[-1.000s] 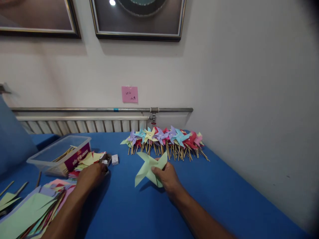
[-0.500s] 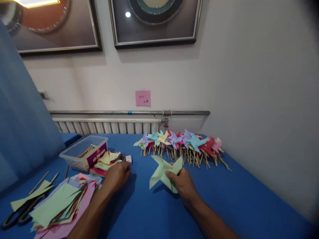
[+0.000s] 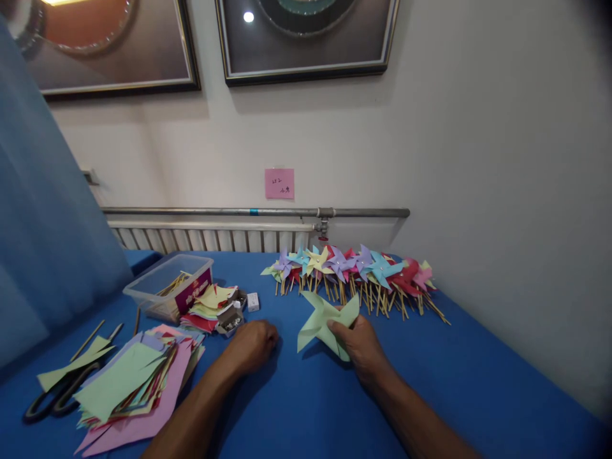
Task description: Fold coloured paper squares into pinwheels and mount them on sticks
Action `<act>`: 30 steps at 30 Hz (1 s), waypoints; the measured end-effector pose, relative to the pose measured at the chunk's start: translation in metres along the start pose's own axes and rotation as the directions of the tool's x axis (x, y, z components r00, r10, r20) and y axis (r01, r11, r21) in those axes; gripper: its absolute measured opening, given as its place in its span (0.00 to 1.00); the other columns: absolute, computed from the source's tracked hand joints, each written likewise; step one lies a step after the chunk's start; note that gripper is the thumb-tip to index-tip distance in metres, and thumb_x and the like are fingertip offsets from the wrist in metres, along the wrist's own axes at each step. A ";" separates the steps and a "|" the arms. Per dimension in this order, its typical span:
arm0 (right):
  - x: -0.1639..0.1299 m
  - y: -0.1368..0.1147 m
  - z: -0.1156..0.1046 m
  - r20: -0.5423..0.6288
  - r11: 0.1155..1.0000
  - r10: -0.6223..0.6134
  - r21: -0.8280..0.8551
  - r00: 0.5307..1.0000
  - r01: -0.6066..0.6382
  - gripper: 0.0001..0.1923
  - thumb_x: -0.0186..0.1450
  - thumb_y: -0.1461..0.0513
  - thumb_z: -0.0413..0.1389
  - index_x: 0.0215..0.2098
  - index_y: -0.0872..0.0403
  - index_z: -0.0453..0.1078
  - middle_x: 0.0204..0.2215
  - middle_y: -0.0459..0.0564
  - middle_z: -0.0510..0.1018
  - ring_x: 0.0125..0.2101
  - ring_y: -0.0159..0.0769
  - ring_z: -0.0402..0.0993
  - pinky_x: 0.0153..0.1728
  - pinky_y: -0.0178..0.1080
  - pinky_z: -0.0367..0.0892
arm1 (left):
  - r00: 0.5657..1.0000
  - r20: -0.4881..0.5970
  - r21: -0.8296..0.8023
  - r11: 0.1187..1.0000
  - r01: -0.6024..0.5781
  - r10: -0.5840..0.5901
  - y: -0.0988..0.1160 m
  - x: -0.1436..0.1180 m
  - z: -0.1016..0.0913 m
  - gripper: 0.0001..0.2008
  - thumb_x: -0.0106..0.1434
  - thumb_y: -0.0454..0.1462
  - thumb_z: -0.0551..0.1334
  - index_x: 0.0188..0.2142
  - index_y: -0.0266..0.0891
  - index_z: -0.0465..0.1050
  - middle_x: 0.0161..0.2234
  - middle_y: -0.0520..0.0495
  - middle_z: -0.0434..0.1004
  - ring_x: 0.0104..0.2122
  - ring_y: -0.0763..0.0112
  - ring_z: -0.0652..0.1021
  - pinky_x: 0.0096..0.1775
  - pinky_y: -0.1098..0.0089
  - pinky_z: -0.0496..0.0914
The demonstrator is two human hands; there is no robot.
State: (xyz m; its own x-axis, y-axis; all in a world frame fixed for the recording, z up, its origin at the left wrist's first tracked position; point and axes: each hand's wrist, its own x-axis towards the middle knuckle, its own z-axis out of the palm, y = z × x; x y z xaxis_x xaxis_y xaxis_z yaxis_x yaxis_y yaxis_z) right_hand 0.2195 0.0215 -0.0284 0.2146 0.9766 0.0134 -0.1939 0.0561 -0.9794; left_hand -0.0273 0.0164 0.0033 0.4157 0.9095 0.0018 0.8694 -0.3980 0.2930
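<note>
My right hand (image 3: 359,345) pinches a light green folded paper pinwheel head (image 3: 324,322) just above the blue table (image 3: 430,382). My left hand (image 3: 252,345) rests on the cloth to the left of it, fingers curled under, a little right of a small open box of pins (image 3: 229,320). Whether the left fingers hold a pin is hidden. Behind both hands lies a row of finished pinwheels on wooden sticks (image 3: 356,274), in purple, blue, yellow, red and pink.
A clear plastic tub with sticks (image 3: 168,284) stands at back left, beside a small pile of cut paper (image 3: 210,303). A larger stack of coloured sheets (image 3: 131,382), black scissors (image 3: 52,398) and loose sticks lie at front left. A radiator and pipe (image 3: 253,211) line the wall.
My left hand has drawn back from the pin box toward the right and now sits closed on the cloth. The right hand keeps the green pinwheel. The view has swung left.
</note>
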 end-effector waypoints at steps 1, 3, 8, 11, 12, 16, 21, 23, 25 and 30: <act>0.000 0.000 0.000 0.009 1.000 -0.001 0.007 1.000 0.001 0.25 0.45 0.57 0.70 0.40 0.56 0.74 0.27 0.48 0.84 0.25 0.42 0.79 0.27 0.39 0.74 | 0.999 0.000 -0.004 0.999 0.037 -0.037 0.001 0.000 0.000 0.12 0.64 0.34 0.55 0.36 0.41 0.79 0.39 0.43 0.82 0.40 0.63 0.78 0.40 0.69 0.64; 0.001 0.000 -0.001 0.025 1.000 -0.008 0.016 1.000 0.007 0.26 0.45 0.57 0.71 0.41 0.56 0.74 0.28 0.49 0.84 0.26 0.43 0.80 0.29 0.41 0.75 | 0.993 0.002 -0.006 0.993 0.122 -0.122 0.005 0.000 -0.001 0.13 0.65 0.38 0.56 0.36 0.40 0.79 0.36 0.42 0.82 0.38 0.61 0.79 0.37 0.68 0.64; 0.000 -0.002 -0.002 0.028 1.000 -0.016 -0.006 0.999 0.016 0.25 0.46 0.57 0.70 0.41 0.56 0.74 0.27 0.48 0.83 0.26 0.42 0.79 0.29 0.40 0.74 | 0.986 -0.003 -0.049 0.985 0.168 -0.168 0.014 -0.003 -0.001 0.10 0.61 0.39 0.59 0.33 0.41 0.79 0.34 0.43 0.83 0.36 0.61 0.80 0.34 0.68 0.62; -0.004 -0.006 0.001 0.005 0.999 -0.006 -0.032 1.000 0.006 0.23 0.45 0.58 0.69 0.39 0.56 0.74 0.25 0.47 0.82 0.25 0.40 0.77 0.26 0.38 0.71 | 0.992 0.011 -0.025 0.991 0.129 -0.129 0.016 -0.004 0.001 0.08 0.61 0.36 0.59 0.32 0.42 0.78 0.34 0.44 0.83 0.37 0.62 0.80 0.34 0.69 0.61; -0.005 -0.008 0.002 0.002 0.999 -0.004 -0.037 1.000 0.004 0.22 0.46 0.58 0.69 0.38 0.56 0.74 0.25 0.46 0.82 0.24 0.39 0.77 0.26 0.37 0.71 | 0.993 0.015 0.001 0.994 0.114 -0.114 0.017 -0.004 0.001 0.08 0.61 0.35 0.58 0.32 0.42 0.78 0.34 0.43 0.83 0.37 0.62 0.80 0.34 0.68 0.62; -0.012 -0.013 0.005 -0.003 0.999 -0.015 -0.044 1.000 0.014 0.19 0.48 0.59 0.68 0.38 0.54 0.74 0.25 0.46 0.82 0.25 0.40 0.77 0.26 0.37 0.71 | 0.998 0.031 0.116 0.992 0.047 -0.050 0.021 -0.007 0.002 0.10 0.63 0.34 0.56 0.34 0.40 0.78 0.38 0.39 0.82 0.40 0.58 0.80 0.38 0.66 0.64; -0.014 -0.011 0.006 -0.036 0.996 -0.039 -0.077 0.999 0.036 0.20 0.49 0.58 0.67 0.39 0.54 0.75 0.26 0.47 0.83 0.27 0.42 0.78 0.27 0.38 0.71 | 0.996 0.084 0.193 0.981 0.002 -0.019 0.025 -0.009 0.000 0.14 0.66 0.33 0.52 0.38 0.38 0.78 0.39 0.37 0.81 0.39 0.58 0.81 0.38 0.65 0.66; -0.014 -0.010 0.006 -0.039 0.995 -0.047 -0.092 0.998 0.043 0.20 0.49 0.58 0.67 0.39 0.54 0.75 0.26 0.47 0.82 0.27 0.43 0.78 0.26 0.38 0.71 | 0.996 0.090 0.223 0.975 -0.006 -0.014 0.025 -0.008 0.000 0.15 0.66 0.32 0.52 0.39 0.37 0.78 0.39 0.37 0.81 0.38 0.58 0.81 0.37 0.65 0.67; -0.014 -0.011 0.007 -0.042 0.994 -0.052 -0.098 0.998 0.047 0.20 0.48 0.57 0.67 0.38 0.54 0.75 0.26 0.48 0.82 0.27 0.43 0.78 0.26 0.38 0.70 | 0.996 0.088 0.247 0.969 -0.021 -0.001 0.025 -0.008 0.001 0.15 0.67 0.32 0.51 0.40 0.37 0.78 0.39 0.36 0.81 0.38 0.57 0.81 0.37 0.65 0.67; -0.017 -0.014 0.009 -0.050 0.995 -0.056 -0.088 0.997 0.052 0.19 0.47 0.56 0.67 0.36 0.54 0.74 0.24 0.46 0.81 0.25 0.42 0.76 0.25 0.37 0.69 | 0.995 0.102 0.267 0.963 -0.036 0.009 0.029 -0.008 -0.001 0.15 0.66 0.32 0.51 0.41 0.35 0.77 0.39 0.35 0.81 0.39 0.55 0.80 0.38 0.63 0.67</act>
State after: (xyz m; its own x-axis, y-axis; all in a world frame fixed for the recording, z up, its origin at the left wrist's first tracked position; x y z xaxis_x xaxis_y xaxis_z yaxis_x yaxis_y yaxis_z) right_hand 0.2102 0.0059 -0.0129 0.2729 0.9603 0.0584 -0.0974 0.0880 -0.9913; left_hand -0.0056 -0.0024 0.0132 0.4486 0.8888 -0.0934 0.8936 -0.4481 0.0271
